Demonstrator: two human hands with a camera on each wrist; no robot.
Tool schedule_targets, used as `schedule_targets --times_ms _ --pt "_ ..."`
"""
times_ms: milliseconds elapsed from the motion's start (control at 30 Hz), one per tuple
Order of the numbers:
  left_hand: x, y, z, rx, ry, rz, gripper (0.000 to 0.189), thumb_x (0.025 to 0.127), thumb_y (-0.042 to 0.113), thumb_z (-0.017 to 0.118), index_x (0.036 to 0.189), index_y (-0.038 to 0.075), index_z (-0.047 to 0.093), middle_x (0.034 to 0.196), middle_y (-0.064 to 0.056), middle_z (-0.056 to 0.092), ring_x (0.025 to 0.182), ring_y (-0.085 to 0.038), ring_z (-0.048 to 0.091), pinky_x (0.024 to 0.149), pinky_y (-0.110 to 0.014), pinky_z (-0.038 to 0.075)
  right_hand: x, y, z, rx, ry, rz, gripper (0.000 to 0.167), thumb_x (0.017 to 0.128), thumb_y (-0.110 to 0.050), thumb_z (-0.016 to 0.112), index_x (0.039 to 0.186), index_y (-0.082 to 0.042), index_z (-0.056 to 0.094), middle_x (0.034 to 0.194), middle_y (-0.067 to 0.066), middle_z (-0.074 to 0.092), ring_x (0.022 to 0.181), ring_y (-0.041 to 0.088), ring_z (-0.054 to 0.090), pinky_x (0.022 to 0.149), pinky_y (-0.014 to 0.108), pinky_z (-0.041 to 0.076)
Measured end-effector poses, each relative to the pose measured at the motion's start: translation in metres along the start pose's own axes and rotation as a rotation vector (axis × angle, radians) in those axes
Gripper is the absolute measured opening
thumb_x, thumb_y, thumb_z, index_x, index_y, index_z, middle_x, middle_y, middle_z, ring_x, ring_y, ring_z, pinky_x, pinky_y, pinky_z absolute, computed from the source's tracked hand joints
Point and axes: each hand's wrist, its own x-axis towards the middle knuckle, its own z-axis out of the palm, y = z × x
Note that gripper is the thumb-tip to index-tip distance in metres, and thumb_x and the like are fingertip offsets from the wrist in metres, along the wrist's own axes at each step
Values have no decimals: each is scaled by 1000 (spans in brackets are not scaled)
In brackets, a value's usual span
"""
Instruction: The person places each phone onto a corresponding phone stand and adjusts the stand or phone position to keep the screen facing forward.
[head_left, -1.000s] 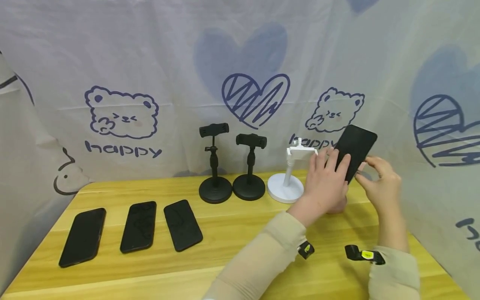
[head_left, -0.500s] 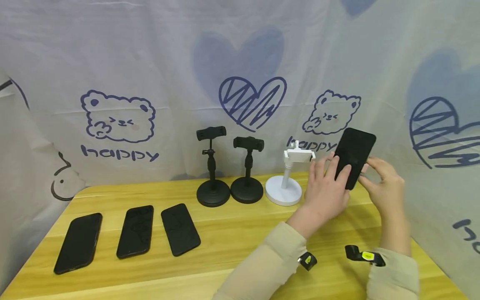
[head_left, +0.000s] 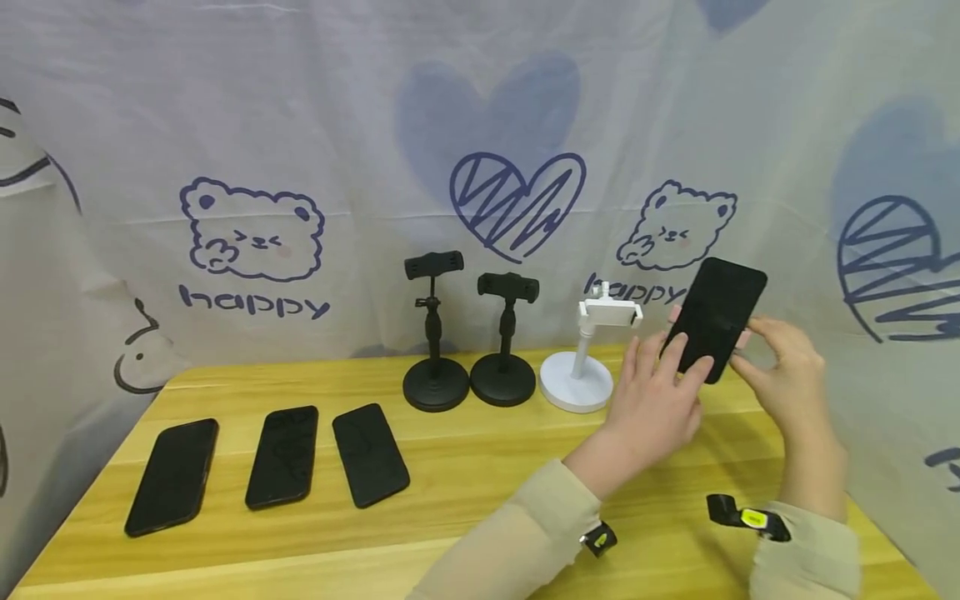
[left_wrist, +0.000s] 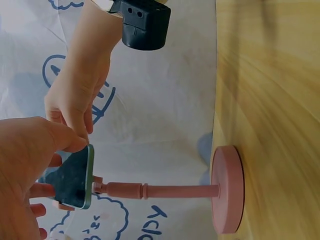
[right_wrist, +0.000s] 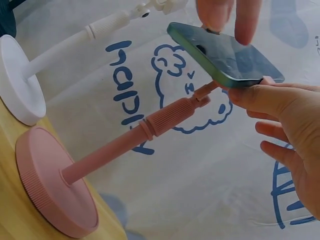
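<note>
A black-screened smartphone (head_left: 716, 318) sits tilted in the clamp of a pink phone stand (right_wrist: 165, 117). A pink clamp tip (head_left: 674, 314) shows at the phone's left edge. My left hand (head_left: 645, 408) rests its thumb and a fingertip on the lower part of the screen, with the other fingers beside the left edge. At the right edge my right hand (head_left: 787, 371) pinches the phone beside the other clamp tip, its thumb touching the rim in the right wrist view. From the head, my left hand hides the pink base.
A white phone stand (head_left: 576, 381) stands left of my hands. Farther left are a black stand (head_left: 503, 379) and a taller black stand (head_left: 435, 383). Three phones, left (head_left: 172, 477), middle (head_left: 282, 457) and right (head_left: 371, 454), lie on the wooden table. A printed curtain (head_left: 360, 100) hangs behind.
My left fingers have shifted from the phone's left edge to its lower front, uncovering a pink clamp tip. The phone now sits slightly lower in view; my right hand stays at its right edge.
</note>
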Motion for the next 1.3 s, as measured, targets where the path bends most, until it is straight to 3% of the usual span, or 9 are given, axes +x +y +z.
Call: schedule_targets --times_ms 167,400,700,1300 --pt "-7 -3 -8 9 37 16 48 94 45 53 140 34 47 150 -2 42 139 -26 33 116 -49 29 0 0 -9 -17 -22 -22 45 69 7 77 112 9 62 117 35 59 116 51 46 104 64 31" --pt "-17 -12 -25 -23 -20 -12 56 91 50 58 143 36 43 153 -1 37 141 -25 30 116 -49 28 0 1 -19 -59 -44 -26 44 70 4 77 112 6 63 118 34 60 118 50 46 110 60 30" --pt "-37 -29 -39 -37 31 -65 53 91 48 59 141 35 47 151 -1 39 140 -25 31 116 -52 28 1 -7 -28 -79 -110 -2 38 81 -4 72 117 3 62 122 33 58 124 49 43 115 56 24" --pt "-77 -62 -70 -69 110 -180 48 90 42 62 136 30 54 146 -5 46 134 -27 38 110 -54 34 0 -25 -33 -129 -60 -8 39 86 -10 70 122 3 61 124 29 58 123 47 43 116 52 26"
